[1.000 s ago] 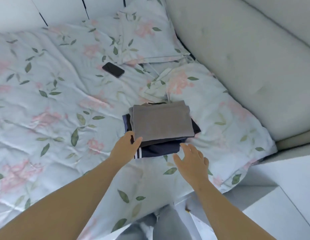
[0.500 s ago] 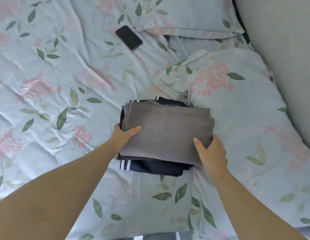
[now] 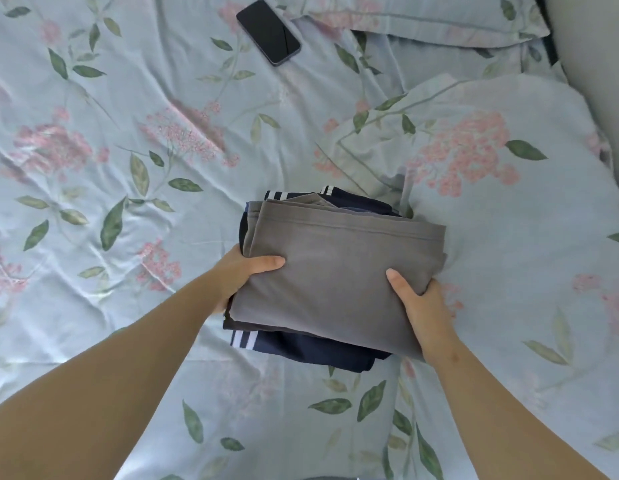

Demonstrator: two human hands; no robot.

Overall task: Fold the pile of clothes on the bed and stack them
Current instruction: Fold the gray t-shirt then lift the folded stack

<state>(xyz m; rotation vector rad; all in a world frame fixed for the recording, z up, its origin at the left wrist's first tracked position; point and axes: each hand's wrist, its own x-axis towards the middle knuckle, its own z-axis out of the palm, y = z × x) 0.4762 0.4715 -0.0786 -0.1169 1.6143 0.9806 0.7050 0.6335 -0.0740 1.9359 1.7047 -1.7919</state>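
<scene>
A stack of folded clothes sits on the floral bed sheet (image 3: 128,306) at the centre. Its top piece is a folded grey garment (image 3: 335,271). Under it lies a navy garment with white stripes (image 3: 301,348) that sticks out at the near and far edges. My left hand (image 3: 239,275) grips the stack's left side, thumb on the grey top and fingers hidden beneath. My right hand (image 3: 422,306) grips the right near corner the same way, thumb on top.
A black phone (image 3: 268,32) lies face up on the sheet behind the stack. A floral pillow (image 3: 509,220) lies right against the stack's right side, another pillow (image 3: 422,15) at the top edge. A pale padded wall (image 3: 599,81) borders the bed at right.
One second ago both hands hovered just short of the stack. They have since closed on its two sides, and the view has come closer and lower over the clothes.
</scene>
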